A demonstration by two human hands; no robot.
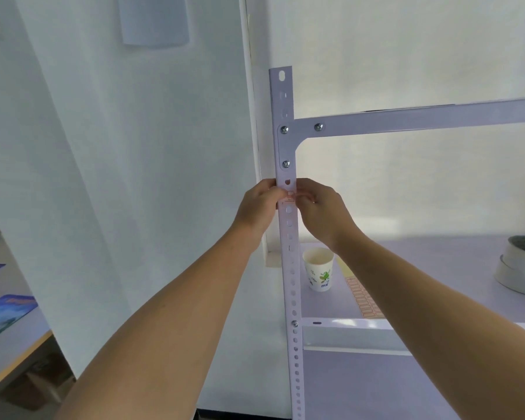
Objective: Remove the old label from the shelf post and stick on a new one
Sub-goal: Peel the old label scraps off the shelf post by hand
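The shelf (467, 259) carries everything needed, and its post (292, 283) rises at the front left corner, pierced by a column of holes. The left hand (259, 206) curls round the post's left edge just below the bracket screws, thumb against the label, while the right hand (322, 209) pinches the label's right side. Tape rolls (519, 268) sit at the shelf's right edge, a sheet (358, 298) of spare labels lies by the front edge under the right forearm, and a cup (319, 269) stands just beside the post. The label (290, 196), small with red print, sits on the post between the two thumbs; whether it is the old one or the new one cannot be told. If it is being peeled, a fast or steep pull will likely tear it and leave scraps or glue. If it is being stuck, it may go on crooked, crease, or bridge a hole and lift there. A dropping right forearm could also drag the sheet off the front edge or knock the cup.
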